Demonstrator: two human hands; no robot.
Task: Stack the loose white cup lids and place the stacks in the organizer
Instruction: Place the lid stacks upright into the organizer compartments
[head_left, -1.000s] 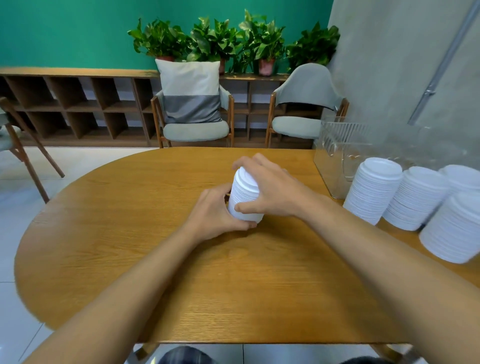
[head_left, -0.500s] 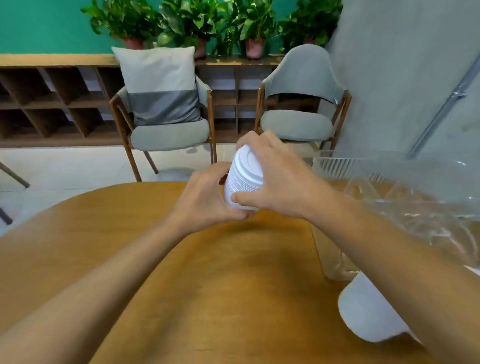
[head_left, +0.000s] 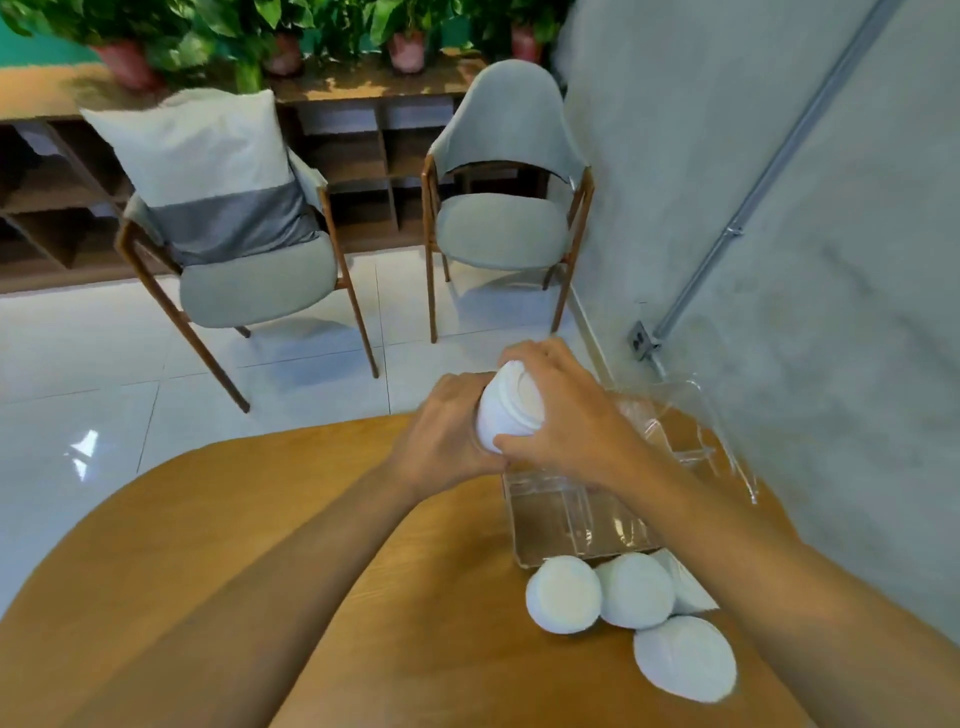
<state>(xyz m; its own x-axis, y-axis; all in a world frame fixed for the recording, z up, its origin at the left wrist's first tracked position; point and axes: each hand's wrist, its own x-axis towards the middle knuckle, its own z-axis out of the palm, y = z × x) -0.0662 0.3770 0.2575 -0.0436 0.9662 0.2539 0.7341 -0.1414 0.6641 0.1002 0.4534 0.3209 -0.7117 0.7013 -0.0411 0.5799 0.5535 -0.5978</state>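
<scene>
Above the wooden table (head_left: 260, 545), before two grey chairs (head_left: 501, 228), left grip (head_left: 447, 436) and right grip (head_left: 566, 415) clasp the lid stack (head_left: 506, 410).

No readable text, label, brand, number or sign appears on anything in view.

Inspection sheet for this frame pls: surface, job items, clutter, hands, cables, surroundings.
Surface: wooden table, bare wood.
Job's things: held lid stack in the air by the clear organizer, no lids seen in it; other lid stacks stand on the table beside it.
Clutter: nothing seen.
Hands: left hand and right hand both grip the held lid stack.
Cables: none loose; metal conduit on the wall.
Surroundings: chairs, cushion, potted plants.
</scene>
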